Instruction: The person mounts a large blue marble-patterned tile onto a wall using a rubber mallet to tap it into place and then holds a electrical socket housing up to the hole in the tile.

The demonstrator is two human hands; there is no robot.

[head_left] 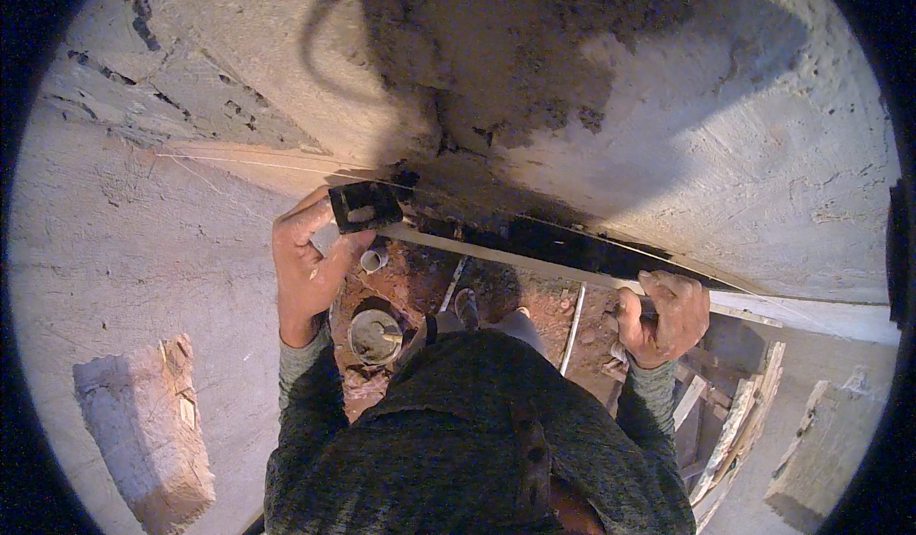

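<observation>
My left hand [315, 260] is raised at the left, its thumb and fingers pinching a black, squarish object [384, 201] with an opening in its middle; I cannot make out its kind. From beside that object a long pale strip [515, 260] runs right to my right hand [665, 317]. My right fingers curl over the strip's right end, the thumb below it. Just beyond the strip lies a dark gap [563, 241] along the foot of the rough plastered surface. A thin taut string [286, 161] crosses above both hands.
Below, a bucket [375, 336] and a small white pipe end [374, 260] stand on reddish ground [544, 298]. Timber pieces [739, 425] lean at the lower right. Plastered walls [162, 249] rise on both sides, with a rough block [148, 430] protruding at left and another [825, 449] at right.
</observation>
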